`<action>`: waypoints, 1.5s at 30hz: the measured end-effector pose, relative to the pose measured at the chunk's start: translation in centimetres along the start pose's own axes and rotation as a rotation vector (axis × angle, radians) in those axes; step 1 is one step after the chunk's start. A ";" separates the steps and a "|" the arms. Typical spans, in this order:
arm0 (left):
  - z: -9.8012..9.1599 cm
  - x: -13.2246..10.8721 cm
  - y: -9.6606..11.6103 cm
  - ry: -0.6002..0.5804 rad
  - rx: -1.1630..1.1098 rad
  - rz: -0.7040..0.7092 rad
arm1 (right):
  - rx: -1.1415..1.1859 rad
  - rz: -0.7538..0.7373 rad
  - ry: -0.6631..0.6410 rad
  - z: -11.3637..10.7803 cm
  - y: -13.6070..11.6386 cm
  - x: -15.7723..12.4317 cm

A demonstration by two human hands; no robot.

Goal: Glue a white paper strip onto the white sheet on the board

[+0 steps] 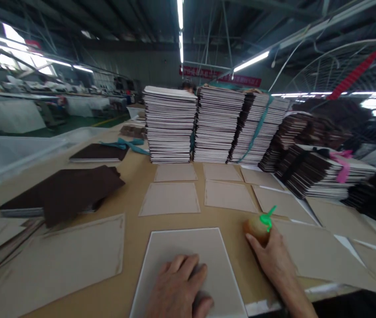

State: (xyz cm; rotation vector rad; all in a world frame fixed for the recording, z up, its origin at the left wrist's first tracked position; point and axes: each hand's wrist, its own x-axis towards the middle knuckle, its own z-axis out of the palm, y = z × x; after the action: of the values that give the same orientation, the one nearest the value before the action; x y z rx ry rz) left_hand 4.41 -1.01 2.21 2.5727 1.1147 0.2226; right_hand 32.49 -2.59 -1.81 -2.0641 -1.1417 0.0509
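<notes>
Right in front of me lies a grey-beige rectangular board point(188, 247) with a thin white border. My left hand point(179, 287) rests on it, fingers apart and slightly bent, with nothing held. To the right of the board, my right hand point(274, 256) is wrapped round a squeeze bottle point(256, 229) of amber-brown liquid. The bottle has a bright green nozzle cap point(267, 218) and leans a little over the table; whether its base touches the surface I cannot tell.
Beige panels point(171, 198) lie in rows beyond the board, with more point(307, 243) at right. Tall board stacks point(171, 126) stand at the back. Dark brown sheets point(62, 190) lie at left near a larger beige panel point(85, 251). Strapped bundles point(323, 172) sit at far right.
</notes>
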 end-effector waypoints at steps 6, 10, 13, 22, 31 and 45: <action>1.0 0.1 -0.7 0.025 0.046 0.049 | 0.019 0.068 -0.117 -2.2 -1.9 0.0; 1.0 0.0 -0.9 0.036 -0.017 0.082 | 0.267 -0.066 -0.331 -3.4 -4.9 -0.6; 0.8 -0.2 -0.8 0.038 -0.037 0.084 | 0.373 -0.132 -0.538 -3.0 -7.6 -0.8; 1.9 0.0 -1.5 0.055 -0.030 0.126 | 0.356 -0.217 -0.858 -1.0 -12.8 -1.1; 2.5 0.2 -1.7 0.079 0.037 0.129 | 0.861 0.057 -0.873 2.6 -13.4 -1.0; 2.0 -0.1 -1.4 0.070 -0.029 0.093 | 0.550 -0.279 -0.724 5.1 -15.9 -1.3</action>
State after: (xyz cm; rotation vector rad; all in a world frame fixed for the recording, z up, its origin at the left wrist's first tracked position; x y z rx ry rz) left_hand 3.98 -0.68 -0.18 2.6116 1.0090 0.3503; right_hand 18.56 4.36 4.26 -1.3943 -1.6039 0.9286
